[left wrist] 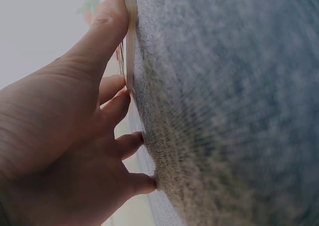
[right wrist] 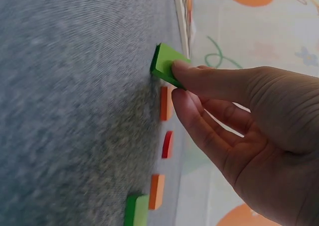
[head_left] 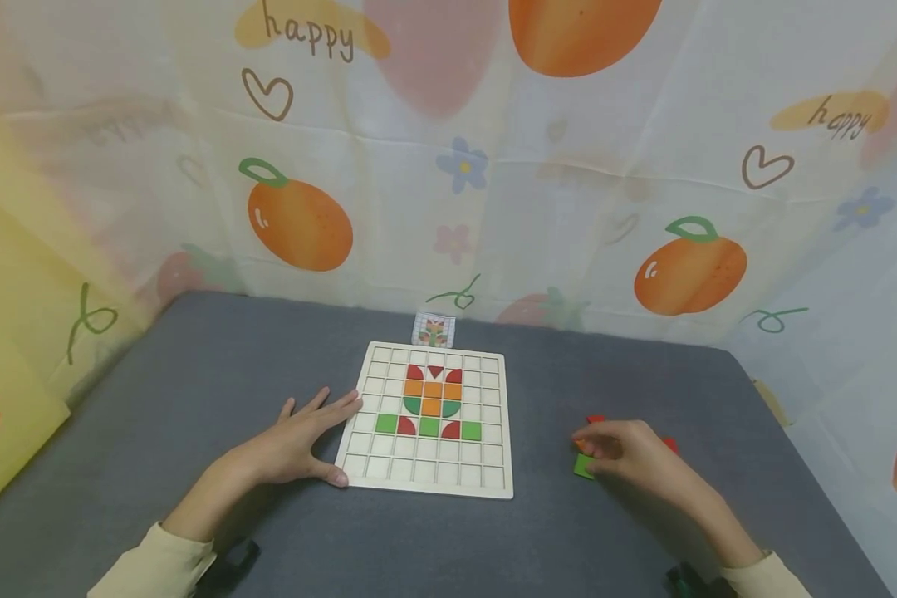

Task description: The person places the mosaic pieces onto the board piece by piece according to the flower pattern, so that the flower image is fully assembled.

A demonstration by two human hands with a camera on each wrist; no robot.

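a person's right hand [head_left: 628, 453] pinches a green square tile [right wrist: 165, 65] between thumb and forefinger, tile tipped up off the grey table [head_left: 194, 374] w/ one edge at the cloth. the wooden grid board [head_left: 428, 482] lies to the left of that hand, well apart, so the right hand is the nearer one to the tile. loose orange, red and green tiles [right wrist: 159, 191] sit just beside it. left hand [head_left: 299, 440] rests flat, fingers spread, against the board's left edge. in the board: red, orange and green pieces [head_left: 431, 400] fill the middle cells in a flower shape; bottom rows bare. a small pattern card [head_left: 434, 330] stands behind the board.
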